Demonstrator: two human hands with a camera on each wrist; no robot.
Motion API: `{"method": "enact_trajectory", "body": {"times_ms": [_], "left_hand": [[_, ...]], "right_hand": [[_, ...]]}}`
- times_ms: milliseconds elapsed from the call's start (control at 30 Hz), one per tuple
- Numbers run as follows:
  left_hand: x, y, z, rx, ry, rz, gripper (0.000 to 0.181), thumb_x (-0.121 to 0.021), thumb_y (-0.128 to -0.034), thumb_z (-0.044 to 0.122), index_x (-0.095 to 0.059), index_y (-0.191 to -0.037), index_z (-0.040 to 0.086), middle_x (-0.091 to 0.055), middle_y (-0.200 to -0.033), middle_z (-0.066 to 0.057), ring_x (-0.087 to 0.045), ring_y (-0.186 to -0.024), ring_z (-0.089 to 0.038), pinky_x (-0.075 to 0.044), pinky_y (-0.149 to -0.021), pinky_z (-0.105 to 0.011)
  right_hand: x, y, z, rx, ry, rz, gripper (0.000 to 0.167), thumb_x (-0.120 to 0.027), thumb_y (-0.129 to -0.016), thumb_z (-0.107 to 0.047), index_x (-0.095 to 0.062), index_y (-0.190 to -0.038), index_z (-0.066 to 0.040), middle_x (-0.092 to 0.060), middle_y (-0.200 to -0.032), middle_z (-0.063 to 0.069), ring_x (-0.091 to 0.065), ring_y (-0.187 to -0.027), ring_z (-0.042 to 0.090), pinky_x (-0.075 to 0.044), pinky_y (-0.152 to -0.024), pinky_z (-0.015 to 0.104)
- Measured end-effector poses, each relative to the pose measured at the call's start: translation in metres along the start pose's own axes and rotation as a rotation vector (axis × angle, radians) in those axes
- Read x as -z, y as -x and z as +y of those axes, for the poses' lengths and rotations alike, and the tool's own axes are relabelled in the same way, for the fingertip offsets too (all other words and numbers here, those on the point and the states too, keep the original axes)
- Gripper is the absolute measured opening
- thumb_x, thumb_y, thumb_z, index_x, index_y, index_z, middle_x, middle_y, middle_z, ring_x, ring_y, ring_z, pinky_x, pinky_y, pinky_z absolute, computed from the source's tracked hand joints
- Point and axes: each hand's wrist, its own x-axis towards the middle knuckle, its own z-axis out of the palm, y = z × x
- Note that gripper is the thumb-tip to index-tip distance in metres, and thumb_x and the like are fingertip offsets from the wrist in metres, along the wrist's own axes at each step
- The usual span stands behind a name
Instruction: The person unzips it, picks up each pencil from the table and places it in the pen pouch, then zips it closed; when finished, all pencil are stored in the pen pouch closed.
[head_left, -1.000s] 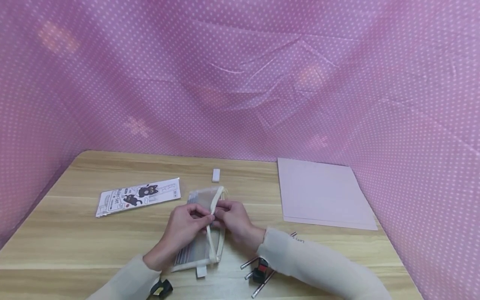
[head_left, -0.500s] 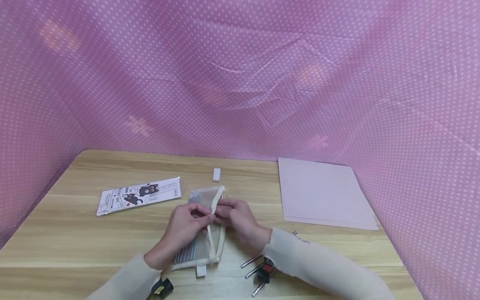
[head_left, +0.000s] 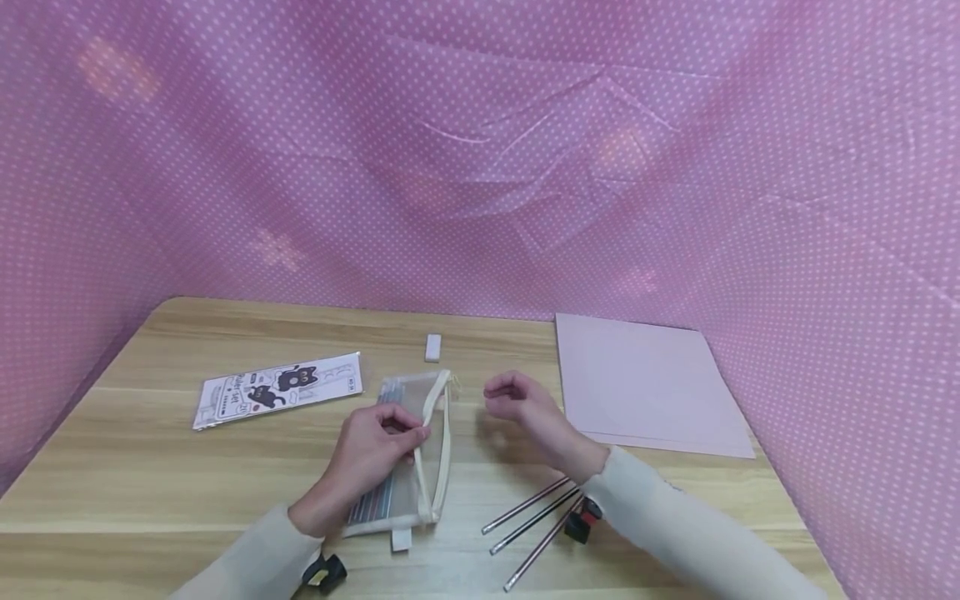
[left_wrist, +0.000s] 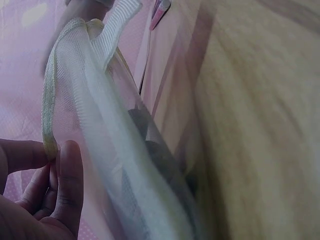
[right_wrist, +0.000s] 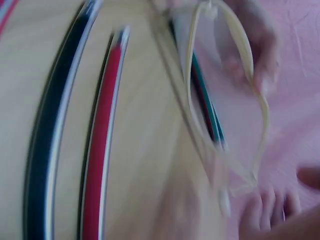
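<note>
A mesh zip pouch [head_left: 408, 393] with cream edging lies on the table, its mouth spread apart. My left hand [head_left: 367, 446] pinches the mouth's near-left edge between thumb and fingers; the left wrist view shows the thumb [left_wrist: 69, 192] against the trim. Long thin coloured pencils [head_left: 372, 504] show through the mesh, partly under the left hand. To the right of the pouch, my right hand [head_left: 536, 417] hovers with loosely curled fingers and holds nothing. Below it lie three pencils [head_left: 532, 521], partly covered by the right sleeve; a red pencil [right_wrist: 102, 145] is close in the right wrist view.
A packaged ruler set [head_left: 281, 390] with black cats lies at the left. A white eraser [head_left: 432, 347] sits behind the pouch. Pale pink sheets [head_left: 648, 383] lie at the back right. Pink dotted cloth [head_left: 480, 167] hangs around the table [head_left: 150, 467].
My right hand has let go of the pouch's mouth and moved away to the right, uncovering more of the pencils. My left hand has stayed on the pouch edge.
</note>
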Motion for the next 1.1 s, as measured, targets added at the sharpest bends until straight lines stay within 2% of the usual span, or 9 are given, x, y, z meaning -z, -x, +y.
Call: {"method": "enact_trajectory", "body": {"times_ms": [167, 233, 300, 400, 467, 633, 733, 933, 1100], "left_hand": [[0.0, 0.0, 0.0, -0.003, 0.007, 0.002, 0.011, -0.08, -0.0829, 0.011, -0.073, -0.09, 0.006, -0.073, -0.087, -0.007, -0.068, -0.066, -0.012, -0.06, -0.059, -0.025], [0.0, -0.001, 0.0, 0.001, 0.004, 0.004, 0.011, -0.08, -0.083, 0.012, -0.073, -0.09, 0.007, -0.073, -0.087, -0.007, -0.068, -0.067, -0.012, -0.06, -0.059, -0.025], [0.0, -0.002, -0.001, 0.01, 0.001, 0.004, 0.011, -0.08, -0.0832, 0.012, -0.073, -0.09, 0.008, -0.074, -0.088, -0.006, -0.067, -0.067, -0.012, -0.06, -0.059, -0.025], [0.0, -0.002, -0.001, 0.015, 0.0, 0.003, 0.01, -0.08, -0.0834, 0.013, -0.073, -0.09, 0.008, -0.075, -0.087, -0.005, -0.068, -0.066, -0.012, -0.06, -0.059, -0.026], [0.0, -0.002, -0.001, 0.016, -0.002, 0.001, 0.011, -0.08, -0.0836, 0.013, -0.073, -0.091, 0.008, -0.075, -0.088, -0.006, -0.068, -0.066, -0.012, -0.06, -0.059, -0.026], [0.0, -0.001, -0.001, 0.026, -0.012, -0.004, 0.012, -0.08, -0.0842, 0.014, -0.073, -0.092, 0.009, -0.074, -0.089, -0.006, -0.067, -0.067, -0.012, -0.06, -0.06, -0.026], [0.0, -0.001, 0.0, 0.029, -0.005, -0.005, 0.012, -0.08, -0.0841, 0.014, -0.073, -0.092, 0.008, -0.073, -0.089, -0.006, -0.067, -0.066, -0.012, -0.06, -0.06, -0.026], [0.0, -0.002, 0.0, 0.03, -0.001, 0.003, 0.012, -0.08, -0.0839, 0.014, -0.073, -0.092, 0.008, -0.073, -0.088, -0.006, -0.067, -0.066, -0.012, -0.06, -0.059, -0.026], [0.0, -0.001, 0.001, 0.037, -0.017, 0.0, 0.012, -0.08, -0.0842, 0.014, -0.073, -0.092, 0.009, -0.072, -0.089, -0.006, -0.067, -0.067, -0.012, -0.06, -0.06, -0.026]], "right_hand": [[0.029, 0.02, 0.003, 0.193, 0.563, -0.324, 0.024, -0.071, -0.088, -0.005, -0.068, -0.112, -0.007, -0.072, -0.11, 0.007, -0.066, -0.1, 0.015, -0.056, -0.093, 0.026], [0.036, 0.028, 0.007, 0.271, 0.739, -0.433, 0.025, -0.075, -0.087, -0.008, -0.069, -0.111, -0.012, -0.074, -0.11, 0.002, -0.068, -0.101, 0.012, -0.057, -0.094, 0.025], [0.042, 0.036, 0.011, 0.293, 0.85, -0.509, 0.029, -0.077, -0.085, -0.011, -0.07, -0.113, -0.018, -0.073, -0.112, -0.006, -0.067, -0.104, 0.007, -0.056, -0.096, 0.024], [0.048, 0.047, 0.015, 0.275, 0.938, -0.579, 0.036, -0.079, -0.083, -0.009, -0.069, -0.115, -0.022, -0.07, -0.115, -0.012, -0.064, -0.107, 0.002, -0.054, -0.098, 0.022], [0.052, 0.053, 0.016, 0.268, 0.991, -0.598, 0.043, -0.082, -0.079, -0.009, -0.068, -0.117, -0.024, -0.068, -0.115, -0.014, -0.061, -0.106, -0.001, -0.054, -0.098, 0.021], [0.056, 0.063, 0.019, 0.305, 1.108, -0.624, 0.063, -0.087, -0.068, -0.01, -0.062, -0.124, -0.025, -0.06, -0.12, -0.014, -0.055, -0.11, -0.001, -0.052, -0.1, 0.022], [0.057, 0.065, 0.021, 0.317, 1.152, -0.631, 0.068, -0.087, -0.064, -0.007, -0.06, -0.123, -0.027, -0.055, -0.121, -0.016, -0.05, -0.111, 0.0, -0.05, -0.101, 0.023], [0.054, 0.06, 0.024, 0.369, 1.175, -0.625, 0.051, -0.084, -0.064, -0.004, -0.059, -0.102, -0.028, -0.054, -0.1, -0.015, -0.046, -0.096, 0.0, -0.046, -0.085, 0.015], [0.053, 0.051, 0.027, 0.413, 1.118, -0.635, 0.039, -0.078, -0.07, 0.003, -0.062, -0.092, -0.024, -0.058, -0.087, -0.012, -0.05, -0.083, 0.001, -0.045, -0.074, 0.011]]}}
